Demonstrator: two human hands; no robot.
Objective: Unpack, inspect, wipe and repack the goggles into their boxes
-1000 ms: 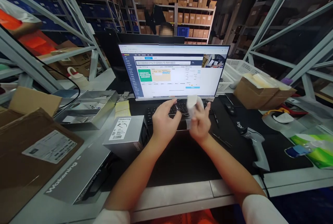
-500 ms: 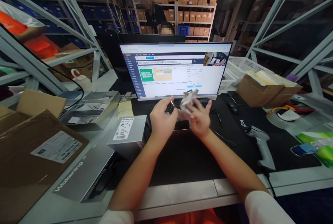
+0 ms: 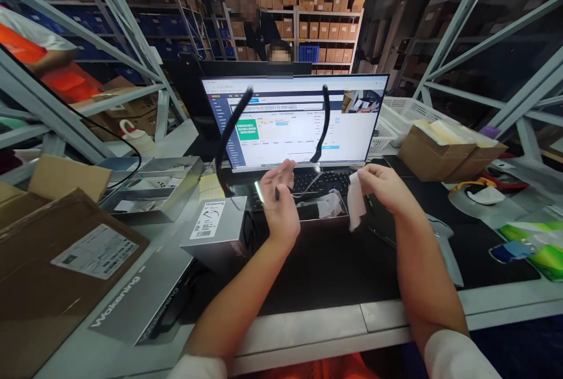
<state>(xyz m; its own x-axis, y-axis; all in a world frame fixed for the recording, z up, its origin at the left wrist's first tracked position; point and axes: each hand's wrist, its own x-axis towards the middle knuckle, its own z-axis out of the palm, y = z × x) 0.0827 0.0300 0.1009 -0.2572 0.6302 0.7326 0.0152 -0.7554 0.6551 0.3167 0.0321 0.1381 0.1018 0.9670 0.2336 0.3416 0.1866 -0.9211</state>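
My left hand (image 3: 281, 203) is closed on the front of a pair of black-framed glasses (image 3: 233, 132), held above the keyboard (image 3: 328, 179). Their two temples stick up in front of the monitor (image 3: 299, 132). My right hand (image 3: 382, 186) pinches a small white cloth (image 3: 354, 207), a little to the right of the glasses and apart from them. A crumpled clear wrapper (image 3: 328, 206) lies on the keyboard's near edge between my hands.
A grey labelled box (image 3: 215, 229) stands left of my left arm, with a long grey box (image 3: 132, 303) and a brown carton (image 3: 57, 261) beyond it. A metal tray (image 3: 149, 182) sits behind them. A handheld scanner (image 3: 446, 256) lies to the right. Two people are behind the monitor.
My hands have drawn apart: the right one moved right with the white cloth. The glasses now stand up in my left hand with their temples raised.
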